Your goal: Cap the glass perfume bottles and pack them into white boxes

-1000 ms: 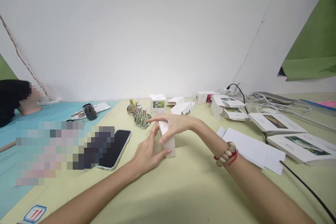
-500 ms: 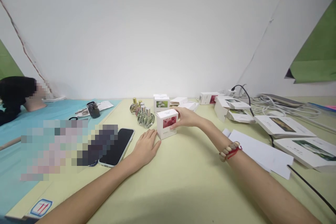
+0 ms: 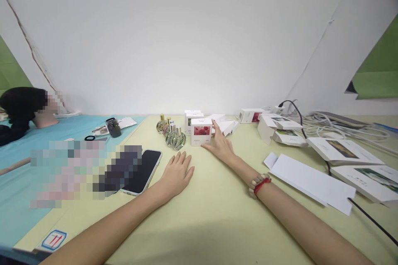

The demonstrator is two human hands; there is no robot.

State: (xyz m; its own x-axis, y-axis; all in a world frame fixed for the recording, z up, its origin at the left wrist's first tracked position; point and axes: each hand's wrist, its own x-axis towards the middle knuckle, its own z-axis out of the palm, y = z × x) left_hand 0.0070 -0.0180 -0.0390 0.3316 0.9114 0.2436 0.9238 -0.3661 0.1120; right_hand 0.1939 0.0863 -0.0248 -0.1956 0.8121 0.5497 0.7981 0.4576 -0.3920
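A small white box [image 3: 201, 132] with a red flower picture stands upright on the table, its front facing me. My right hand [image 3: 221, 143] is at its right side, thumb by the lower front edge and fingers along the side, partly hidden. My left hand [image 3: 176, 174] lies flat on the table, fingers stretched out and holding nothing. Just behind the red-flower box stand white boxes [image 3: 188, 123], one with a green picture. To the left are several round glass perfume bottles [image 3: 175, 137] with gold and silver caps, in a slanting row.
A smartphone [image 3: 141, 174] lies left of my left hand. A dark jar [image 3: 112, 127] and a mannequin head [image 3: 27, 109] sit on the blue cloth [image 3: 90, 121]. At right are an unfolded white carton [image 3: 306, 178], flat boxes [image 3: 342, 151], an opened box [image 3: 265, 128] and tangled cables [image 3: 320, 126].
My right hand has moved the red-flower box back, and it has turned to face me squarely, close in front of the other boxes. My left hand stays flat on the table.
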